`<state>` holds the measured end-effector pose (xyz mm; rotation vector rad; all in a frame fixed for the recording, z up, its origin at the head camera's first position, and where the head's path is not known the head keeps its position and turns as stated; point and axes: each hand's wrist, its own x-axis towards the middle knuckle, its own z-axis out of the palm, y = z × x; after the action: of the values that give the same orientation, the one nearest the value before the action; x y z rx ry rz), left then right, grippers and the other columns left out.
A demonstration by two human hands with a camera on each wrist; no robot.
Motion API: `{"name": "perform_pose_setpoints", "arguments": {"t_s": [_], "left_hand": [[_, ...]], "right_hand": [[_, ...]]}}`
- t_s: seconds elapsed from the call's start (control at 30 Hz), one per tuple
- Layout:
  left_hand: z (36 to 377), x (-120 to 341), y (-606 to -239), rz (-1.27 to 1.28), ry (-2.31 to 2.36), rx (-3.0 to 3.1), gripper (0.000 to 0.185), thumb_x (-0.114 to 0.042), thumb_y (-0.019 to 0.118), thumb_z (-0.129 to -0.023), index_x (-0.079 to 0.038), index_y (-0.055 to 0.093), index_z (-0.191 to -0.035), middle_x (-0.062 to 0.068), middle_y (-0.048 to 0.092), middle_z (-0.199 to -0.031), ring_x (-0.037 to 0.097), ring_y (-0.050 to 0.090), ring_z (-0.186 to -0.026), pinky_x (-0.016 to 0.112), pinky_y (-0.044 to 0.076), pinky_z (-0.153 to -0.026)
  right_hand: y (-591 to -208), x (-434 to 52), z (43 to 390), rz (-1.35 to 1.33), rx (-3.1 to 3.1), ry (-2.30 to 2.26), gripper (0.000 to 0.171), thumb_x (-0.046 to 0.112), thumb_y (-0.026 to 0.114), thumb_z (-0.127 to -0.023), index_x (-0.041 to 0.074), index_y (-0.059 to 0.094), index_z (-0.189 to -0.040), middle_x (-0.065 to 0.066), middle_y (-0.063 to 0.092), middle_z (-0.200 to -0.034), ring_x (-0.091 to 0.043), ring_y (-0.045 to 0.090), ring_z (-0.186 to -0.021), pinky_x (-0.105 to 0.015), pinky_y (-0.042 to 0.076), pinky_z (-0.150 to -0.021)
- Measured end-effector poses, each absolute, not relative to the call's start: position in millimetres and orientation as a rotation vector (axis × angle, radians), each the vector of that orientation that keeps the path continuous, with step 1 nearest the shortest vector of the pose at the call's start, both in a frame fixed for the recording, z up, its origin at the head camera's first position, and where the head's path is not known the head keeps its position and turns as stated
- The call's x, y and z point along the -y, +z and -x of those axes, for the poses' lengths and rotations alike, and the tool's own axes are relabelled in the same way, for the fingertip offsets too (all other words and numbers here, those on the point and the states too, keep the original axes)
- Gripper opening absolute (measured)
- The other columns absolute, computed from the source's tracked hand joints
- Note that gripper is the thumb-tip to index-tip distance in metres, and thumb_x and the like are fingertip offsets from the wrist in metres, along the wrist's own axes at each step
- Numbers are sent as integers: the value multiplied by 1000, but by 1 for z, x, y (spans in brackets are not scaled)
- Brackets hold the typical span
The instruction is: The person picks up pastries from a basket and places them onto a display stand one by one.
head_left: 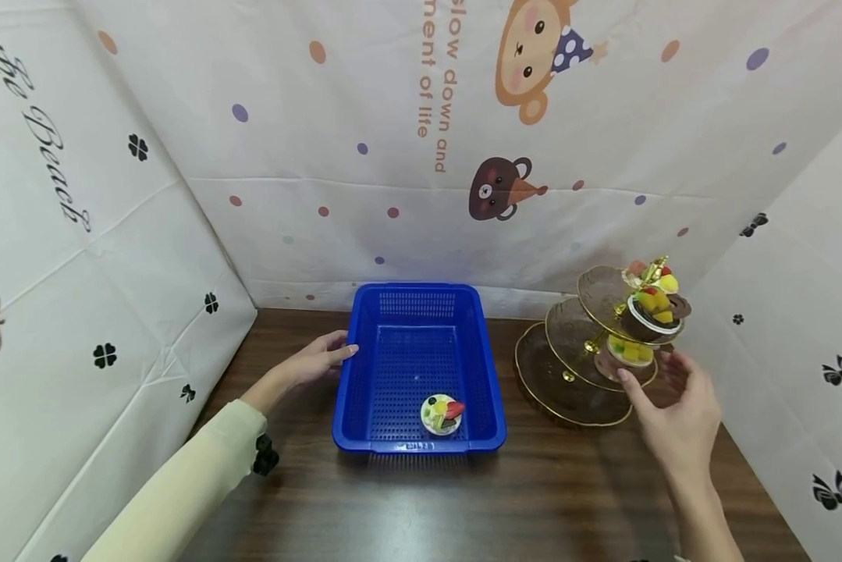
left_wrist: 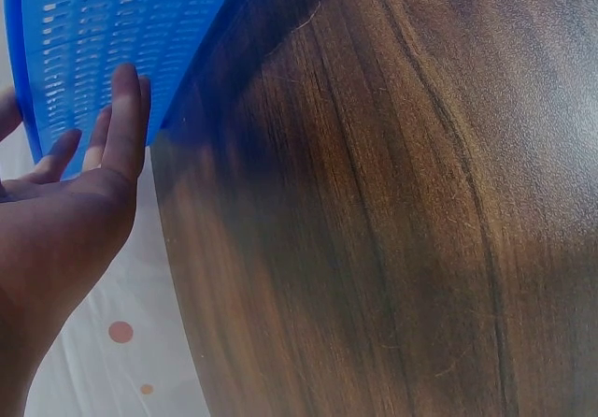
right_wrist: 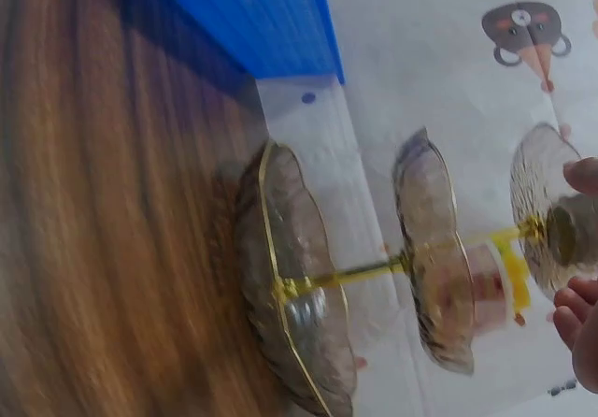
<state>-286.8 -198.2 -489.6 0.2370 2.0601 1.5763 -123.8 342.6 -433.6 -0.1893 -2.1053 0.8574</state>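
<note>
A blue plastic basket (head_left: 421, 446) stands on the table, with a small cream-and-fruit cake cup (head_left: 443, 414) inside near its front. My left hand (head_left: 317, 359) grips the basket's left rim, thumb over the edge and fingers against the perforated outer wall (left_wrist: 103, 24). At the right, my right hand (head_left: 683, 414) reaches up to the three-tier stand (head_left: 568, 417), thumb and fingers spread apart. A dark cup (head_left: 648, 320) topped with fruit sits on the top tier, and a pink cup with yellow cubes (head_left: 630, 353) on the middle tier. Contact between fingers and either cup cannot be made out.
Behind the dark cup, more fruit-topped pieces (head_left: 652, 273) crowd the top tier. The brown wooden table (head_left: 421, 507) is bordered by printed white cloth (head_left: 287, 234) at the back and both sides. The stand's plates have thin gold rims.
</note>
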Motion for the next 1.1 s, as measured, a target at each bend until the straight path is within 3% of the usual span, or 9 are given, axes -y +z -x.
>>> {"name": "perform_pose_setpoints", "arguments": {"t_s": [0.33,0.63,0.8,1.1], "left_hand": [[287,195,-487,-224,1572,-2080,55,-36,52,-113,-8,38,-159,21,52,-149,41,56,-137,60,47,-113],[284,195,-487,-237,1577,-2077,56,-35,53,-113,-7,37,-159,21,51,-150,41,55,-137,61,46,-113],[284,196,-487,-236,1575,-2080,57,-36,53,-113,-7,37,-159,21,51,-150,42,55,-138,61,46,-114],[285,197,-488,-274,1568,-2071,61,-36,51,-114,-4,32,-162,25,47,-152,45,51,-141,62,44,-115]], "right_hand": [[-442,-304,126,-94,2051,949,70,0,94,-73,-10,62,-134,-23,68,-123,-2,60,-110,-14,46,-98],[-460,-265,145,-300,2171,967,68,8,96,-74,-7,63,-131,-17,71,-122,-30,66,-106,-13,44,-100],[-463,-248,157,-396,2290,991,71,15,96,-77,-1,61,-136,-14,69,-128,-32,67,-112,-12,42,-102],[-456,-230,174,-586,2476,969,77,27,95,-81,2,57,-143,-12,66,-135,-28,65,-122,-47,55,-102]]}}
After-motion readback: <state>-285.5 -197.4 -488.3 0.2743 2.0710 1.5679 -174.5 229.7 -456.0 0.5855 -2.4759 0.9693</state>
